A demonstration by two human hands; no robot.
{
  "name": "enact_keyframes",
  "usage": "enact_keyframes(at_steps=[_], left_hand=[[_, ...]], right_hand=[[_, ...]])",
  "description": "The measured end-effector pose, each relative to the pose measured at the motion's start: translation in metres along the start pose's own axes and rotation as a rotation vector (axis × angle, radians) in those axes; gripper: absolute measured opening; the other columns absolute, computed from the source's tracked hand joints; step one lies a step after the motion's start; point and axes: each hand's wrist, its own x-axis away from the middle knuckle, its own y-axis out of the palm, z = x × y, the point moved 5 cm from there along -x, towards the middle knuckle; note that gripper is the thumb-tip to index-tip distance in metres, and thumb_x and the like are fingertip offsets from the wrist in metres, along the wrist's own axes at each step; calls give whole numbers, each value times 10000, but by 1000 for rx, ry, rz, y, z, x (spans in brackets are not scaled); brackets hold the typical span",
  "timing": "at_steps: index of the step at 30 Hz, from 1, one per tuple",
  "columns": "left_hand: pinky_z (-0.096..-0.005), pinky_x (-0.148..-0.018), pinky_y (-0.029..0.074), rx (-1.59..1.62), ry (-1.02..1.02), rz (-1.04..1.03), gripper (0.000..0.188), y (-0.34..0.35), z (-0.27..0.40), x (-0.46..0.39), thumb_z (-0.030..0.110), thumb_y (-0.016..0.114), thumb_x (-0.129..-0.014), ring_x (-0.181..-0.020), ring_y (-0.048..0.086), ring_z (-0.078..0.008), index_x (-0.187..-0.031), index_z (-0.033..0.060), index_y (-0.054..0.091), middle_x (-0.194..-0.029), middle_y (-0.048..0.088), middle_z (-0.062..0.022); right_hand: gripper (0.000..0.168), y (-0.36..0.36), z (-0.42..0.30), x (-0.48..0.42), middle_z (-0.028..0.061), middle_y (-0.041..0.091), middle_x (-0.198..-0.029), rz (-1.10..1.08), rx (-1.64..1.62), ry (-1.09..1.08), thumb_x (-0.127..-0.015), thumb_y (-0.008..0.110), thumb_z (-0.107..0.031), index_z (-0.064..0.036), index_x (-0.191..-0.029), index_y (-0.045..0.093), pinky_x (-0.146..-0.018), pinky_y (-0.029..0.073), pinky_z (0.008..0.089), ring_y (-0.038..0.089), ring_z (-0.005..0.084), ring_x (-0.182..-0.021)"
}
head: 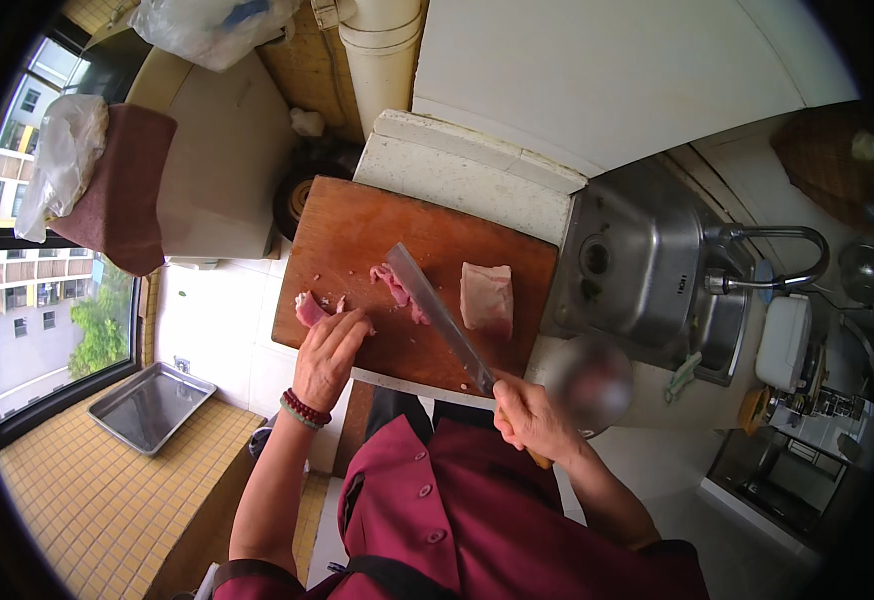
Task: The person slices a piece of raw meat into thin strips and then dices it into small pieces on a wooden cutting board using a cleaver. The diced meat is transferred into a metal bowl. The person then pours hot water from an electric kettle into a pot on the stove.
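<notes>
My right hand (533, 420) grips the wooden handle of a kitchen knife (441, 322). Its long, broad blade slants up and left across a brown wooden cutting board (362, 217). Cut strips of raw red meat (399, 294) lie against the left side of the blade. My left hand (334, 354) is low over the board's left part, beside a pink piece of meat (309, 307) with a pale edge. Its fingers hide what is under them, so I cannot tell whether they hold anything. A pale slab of raw meat with fat (486, 300) lies right of the blade.
A steel sink (639, 262) with a curved faucet (804, 232) adjoins the board's right side. A blurred round bowl or plate (588, 382) sits near my right hand. A metal tray (153, 409) rests on the yellow tiled ledge (107, 502) at left. A speckled ledge (467, 176) borders the board's far edge.
</notes>
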Motion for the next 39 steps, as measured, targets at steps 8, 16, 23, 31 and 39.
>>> enact_keyframes(at_steps=[8, 16, 23, 31, 39], left_hand=[[-391, -930, 453, 7, 10, 149, 259, -12, 6, -10, 3, 600, -763, -1066, 589, -260, -1012, 72, 597, -1093, 643, -72], [-438, -1024, 392, -70, 2, -7, 388, 0, 9, 41, -18, 561, -754, -1261, 479, -306, -1120, 98, 617, -1327, 530, -122], [-400, -908, 468, 54, -178, 166, 402, 10, 22, 42, -69, 608, -708, -1035, 558, -313, -1091, 55, 616, -1113, 578, -110], [-421, -929, 461, 3, -121, 270, 392, 34, 15, 23, -26, 644, -713, -1116, 558, -335, -1095, 59, 624, -1197, 596, -128], [-433, -941, 457, 20, -129, 260, 395, 37, 11, 23, -1, 657, -703, -1119, 559, -355, -1093, 56, 628, -1211, 595, -139]], right_hand=[[358, 20, -14, -6, 41, 517, -738, 37, 88, -201, -1015, 435, -233, 18, -1242, 553, -621, 435, 278, 479, 119, -666], [429, 15, -4, 1, 7, 457, -584, 28, 159, -151, -1020, 415, -315, -32, -1329, 506, -471, 410, 247, 462, 76, -497], [466, 21, -14, 1, 172, 652, -859, 49, 393, -278, -988, 469, -340, -25, -1330, 489, -722, 516, 363, 644, 268, -769], [530, 10, -10, 2, 252, 644, -760, 28, 660, -301, -972, 484, -409, -11, -1322, 470, -595, 512, 466, 652, 403, -694], [527, 5, -14, 3, 244, 630, -762, 2, 701, -233, -970, 483, -414, -32, -1333, 470, -594, 511, 469, 640, 411, -683]])
